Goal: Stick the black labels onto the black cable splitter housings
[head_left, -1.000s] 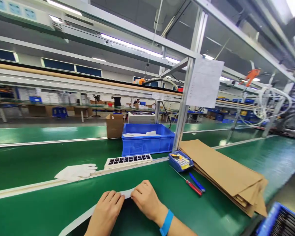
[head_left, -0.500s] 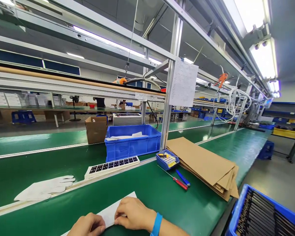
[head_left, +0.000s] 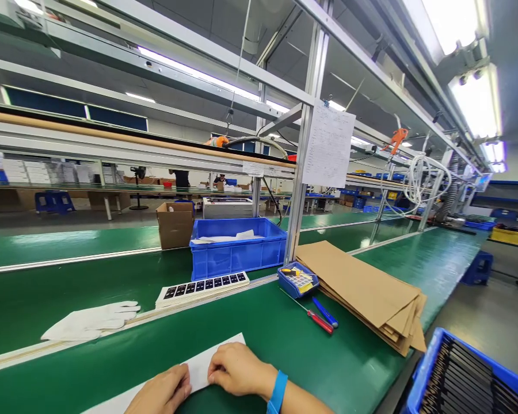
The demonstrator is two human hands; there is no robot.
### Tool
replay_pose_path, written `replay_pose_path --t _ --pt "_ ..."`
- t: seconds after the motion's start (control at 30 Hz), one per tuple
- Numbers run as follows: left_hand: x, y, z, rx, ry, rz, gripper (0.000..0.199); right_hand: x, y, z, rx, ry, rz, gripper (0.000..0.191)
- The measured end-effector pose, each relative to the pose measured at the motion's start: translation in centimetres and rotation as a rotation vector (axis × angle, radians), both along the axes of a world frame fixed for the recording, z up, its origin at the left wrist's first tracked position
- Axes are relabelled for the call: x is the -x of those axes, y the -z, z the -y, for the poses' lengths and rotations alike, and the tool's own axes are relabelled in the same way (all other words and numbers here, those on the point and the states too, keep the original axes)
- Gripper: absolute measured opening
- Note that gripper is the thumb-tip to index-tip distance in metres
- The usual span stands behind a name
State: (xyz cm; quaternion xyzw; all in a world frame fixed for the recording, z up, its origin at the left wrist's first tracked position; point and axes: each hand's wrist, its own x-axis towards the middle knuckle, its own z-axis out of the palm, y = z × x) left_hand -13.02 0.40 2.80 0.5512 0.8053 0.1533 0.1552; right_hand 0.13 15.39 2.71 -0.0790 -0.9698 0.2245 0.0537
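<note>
A long white strip [head_left: 201, 368], like folded paper, lies slantwise on the green work surface at the bottom of the view. My left hand [head_left: 166, 390] has its fingers closed on the strip's lower edge, left of its middle. Nearer the strip's upper right end, my right hand [head_left: 237, 370], with a blue band at the wrist, pinches the same edge. The fingertips of both hands are partly hidden. Beyond the strip are a white glove [head_left: 90, 322] and a stack of white sheets with black labels [head_left: 202, 288].
A blue crate [head_left: 239, 253] and a brown box [head_left: 175, 225] stand behind. To the right are a small blue tray [head_left: 297, 287], a red screwdriver [head_left: 320, 322], a blue tool [head_left: 325, 312], stacked cardboard [head_left: 358, 282] and a crate of black parts [head_left: 470, 368]. A metal post [head_left: 302, 190] rises mid-bench.
The view has shifted slightly, moving the scene a little to the right. My left hand has moved slightly up along the strip, and more of the strip shows at lower left.
</note>
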Motion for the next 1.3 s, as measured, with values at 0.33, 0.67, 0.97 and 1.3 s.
replay_pose_path --t 0.33,0.67,0.97,1.3 --pt "-0.1 -2.1 -0.2 0.025 0.014 0.165 0.021 -0.3 -0.3 -1.2 0.151 -0.062 0.05 0.01" --pt "-0.8 -2.1 -0.3 0.057 0.0 0.052 0.023 -1.3 -0.5 -2.6 0.142 -0.032 0.088 0.015" --pt "-1.6 -2.0 0.4 -0.012 0.013 0.066 0.016 -1.5 -0.3 -4.1 0.193 -0.016 0.11 0.009" --pt "-1.4 -1.1 -0.2 -0.047 -0.035 0.101 0.016 -2.2 -0.8 -5.0 0.186 -0.053 0.19 0.01"
